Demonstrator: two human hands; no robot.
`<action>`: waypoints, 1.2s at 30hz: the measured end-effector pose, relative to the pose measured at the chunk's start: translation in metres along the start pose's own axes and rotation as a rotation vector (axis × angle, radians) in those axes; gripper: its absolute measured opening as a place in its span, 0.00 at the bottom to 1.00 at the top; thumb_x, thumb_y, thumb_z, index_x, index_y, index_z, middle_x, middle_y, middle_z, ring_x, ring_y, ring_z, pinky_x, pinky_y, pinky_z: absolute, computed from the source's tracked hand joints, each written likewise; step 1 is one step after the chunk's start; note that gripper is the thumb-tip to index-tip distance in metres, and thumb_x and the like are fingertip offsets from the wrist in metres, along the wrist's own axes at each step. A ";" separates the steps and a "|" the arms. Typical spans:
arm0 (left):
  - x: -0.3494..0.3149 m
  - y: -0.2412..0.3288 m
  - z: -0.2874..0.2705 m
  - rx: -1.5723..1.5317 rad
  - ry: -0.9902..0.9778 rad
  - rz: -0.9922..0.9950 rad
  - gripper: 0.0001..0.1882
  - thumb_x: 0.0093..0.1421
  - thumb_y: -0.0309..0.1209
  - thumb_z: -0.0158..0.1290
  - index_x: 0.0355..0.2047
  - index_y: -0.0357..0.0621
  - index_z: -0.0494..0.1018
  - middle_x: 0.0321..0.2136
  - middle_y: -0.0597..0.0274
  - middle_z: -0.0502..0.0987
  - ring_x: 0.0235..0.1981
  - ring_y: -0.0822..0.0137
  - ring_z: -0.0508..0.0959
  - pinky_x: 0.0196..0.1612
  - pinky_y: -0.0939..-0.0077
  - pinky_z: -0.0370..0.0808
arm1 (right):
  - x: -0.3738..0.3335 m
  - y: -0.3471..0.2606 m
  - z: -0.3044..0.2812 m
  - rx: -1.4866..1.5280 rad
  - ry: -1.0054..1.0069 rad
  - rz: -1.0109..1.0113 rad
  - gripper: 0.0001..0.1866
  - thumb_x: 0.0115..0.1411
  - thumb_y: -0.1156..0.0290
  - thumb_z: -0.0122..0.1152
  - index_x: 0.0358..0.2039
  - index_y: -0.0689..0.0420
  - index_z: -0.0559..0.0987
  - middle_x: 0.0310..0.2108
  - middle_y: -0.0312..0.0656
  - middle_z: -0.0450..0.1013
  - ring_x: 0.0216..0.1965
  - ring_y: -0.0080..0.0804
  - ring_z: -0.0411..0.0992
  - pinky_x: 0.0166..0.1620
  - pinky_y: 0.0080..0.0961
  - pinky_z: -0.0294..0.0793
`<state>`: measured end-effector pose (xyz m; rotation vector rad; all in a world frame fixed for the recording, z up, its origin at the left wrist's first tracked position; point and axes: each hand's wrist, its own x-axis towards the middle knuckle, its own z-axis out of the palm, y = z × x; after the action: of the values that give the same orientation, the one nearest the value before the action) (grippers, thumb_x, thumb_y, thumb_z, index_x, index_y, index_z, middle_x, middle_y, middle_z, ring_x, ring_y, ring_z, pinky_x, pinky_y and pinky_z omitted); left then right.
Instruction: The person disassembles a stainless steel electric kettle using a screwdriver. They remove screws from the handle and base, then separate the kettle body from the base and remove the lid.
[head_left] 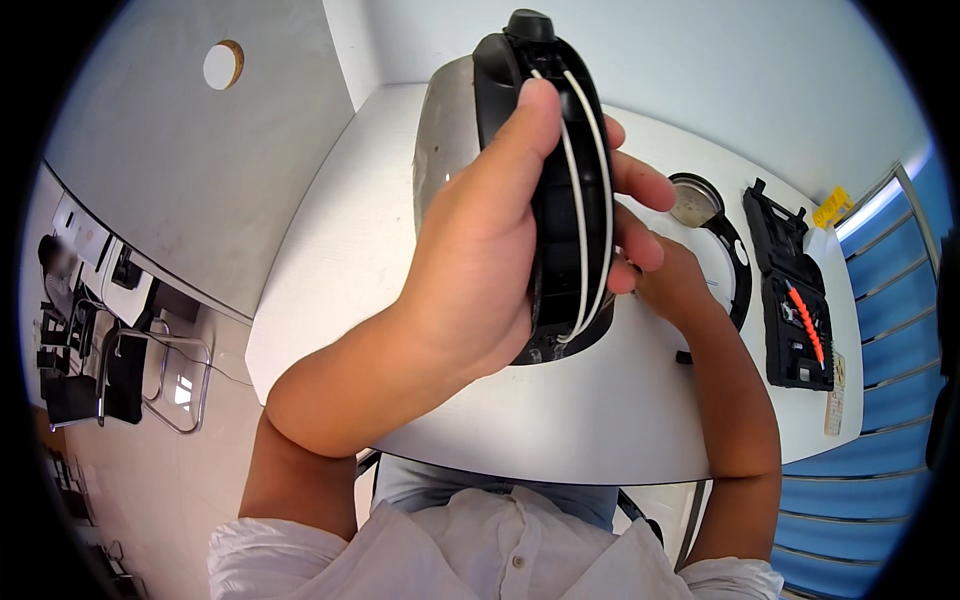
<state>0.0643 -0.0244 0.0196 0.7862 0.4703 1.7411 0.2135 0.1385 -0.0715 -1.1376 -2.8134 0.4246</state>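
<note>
My left hand grips an electric kettle and holds it up over the table. The kettle's steel body faces left, and its black handle is opened up along its length. Two white wires run down inside that handle, with my thumb lying beside them near the top. Just right of the kettle is my right hand, its fingers mostly hidden behind the left fingertips; what they touch does not show. Beyond it on the table lie a round steel-and-black part and a curved black piece.
An open black tool case lies on the white table at the right, with an orange-handled screwdriver in it. Nearby are a yellow packet and a pale remote-like strip. Metal rails border the right side; a grey partition stands left.
</note>
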 end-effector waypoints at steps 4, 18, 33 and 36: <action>0.001 0.002 -0.003 0.012 -0.032 -0.001 0.26 0.66 0.52 0.29 0.43 0.43 0.65 0.37 0.47 0.74 0.27 0.64 0.77 0.26 0.75 0.76 | 0.000 -0.003 -0.001 -0.003 -0.011 0.011 0.04 0.54 0.72 0.57 0.30 0.57 0.75 0.32 0.41 0.71 0.37 0.38 0.71 0.41 0.32 0.70; 0.022 0.036 -0.045 -0.155 -0.150 -0.025 0.24 0.66 0.46 0.33 0.42 0.36 0.65 0.43 0.46 0.71 0.33 0.60 0.73 0.34 0.71 0.75 | 0.001 0.006 0.001 -0.131 0.012 -0.119 0.04 0.53 0.73 0.59 0.29 0.57 0.74 0.30 0.40 0.71 0.35 0.36 0.71 0.39 0.30 0.70; 0.023 0.024 -0.050 -0.263 -0.237 0.008 0.24 0.66 0.44 0.32 0.44 0.33 0.64 0.43 0.44 0.69 0.33 0.59 0.70 0.34 0.70 0.73 | -0.002 0.006 -0.003 -0.166 0.037 -0.133 0.05 0.53 0.73 0.60 0.30 0.58 0.76 0.31 0.40 0.71 0.35 0.36 0.72 0.39 0.30 0.71; 0.019 0.033 -0.029 -0.168 -0.211 -0.048 0.24 0.66 0.46 0.33 0.44 0.35 0.64 0.43 0.44 0.70 0.34 0.59 0.72 0.33 0.69 0.73 | -0.010 -0.005 -0.011 -0.078 0.204 -0.208 0.03 0.52 0.74 0.60 0.28 0.58 0.76 0.27 0.39 0.71 0.31 0.34 0.71 0.34 0.29 0.70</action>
<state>0.0180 -0.0147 0.0261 0.8203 0.1966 1.6092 0.2189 0.1306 -0.0594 -0.8335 -2.7489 0.1724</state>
